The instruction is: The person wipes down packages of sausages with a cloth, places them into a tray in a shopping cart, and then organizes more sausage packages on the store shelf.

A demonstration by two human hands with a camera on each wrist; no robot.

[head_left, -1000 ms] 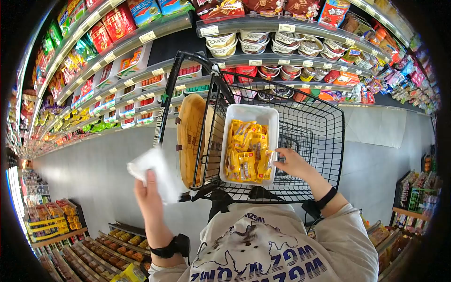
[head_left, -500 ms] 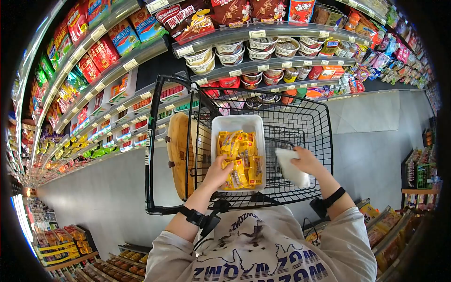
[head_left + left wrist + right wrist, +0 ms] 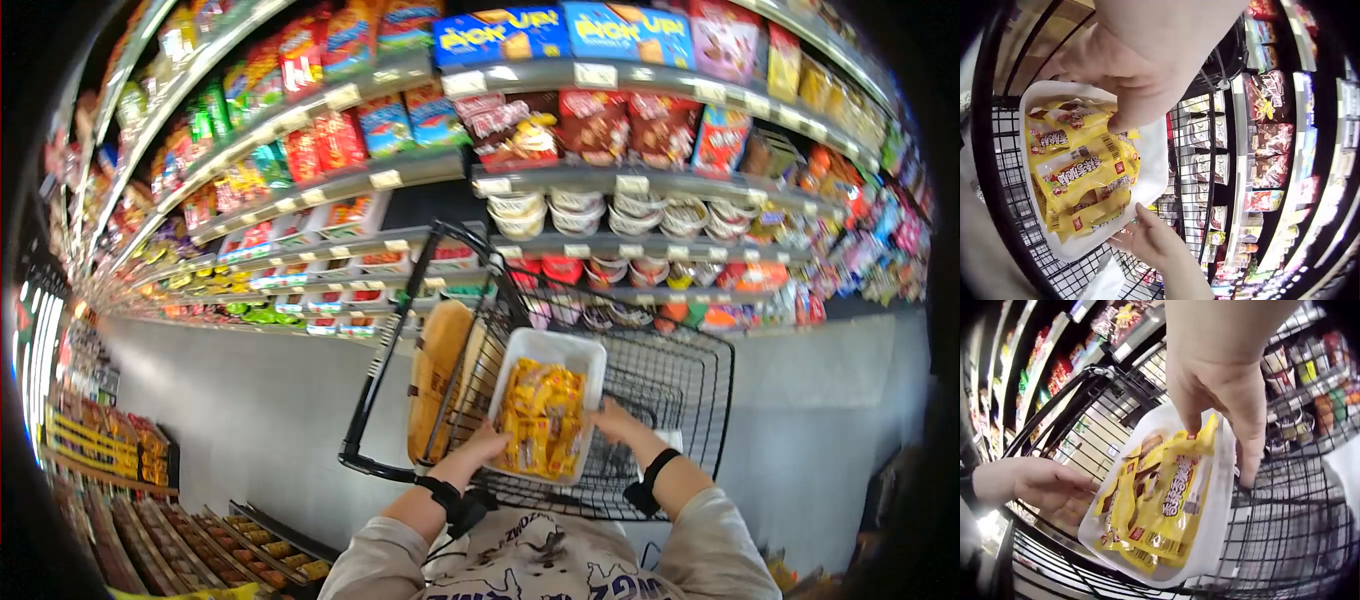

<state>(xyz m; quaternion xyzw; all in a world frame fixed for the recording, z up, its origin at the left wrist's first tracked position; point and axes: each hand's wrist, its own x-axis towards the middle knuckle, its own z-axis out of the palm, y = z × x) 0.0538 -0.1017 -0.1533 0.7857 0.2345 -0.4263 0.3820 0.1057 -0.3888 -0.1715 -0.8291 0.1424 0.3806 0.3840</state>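
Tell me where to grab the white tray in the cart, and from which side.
Take the white tray by its two long rims, left hand from the left, right hand from the right. It is wide and shallow, with yellow packets heaped loose, so a one-sided grip would likely tip it.

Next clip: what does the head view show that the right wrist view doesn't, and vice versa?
Only the head view: the person's sweatshirt, the blue boxes on the top shelf, the low displays at lower left.
Only the right wrist view: fingers of the right hand hooked over the tray rim, seen close, and the print on the packets.
Both: the white tray of yellow packets gripped by the left hand and right hand at the cart, with stocked shelves behind.
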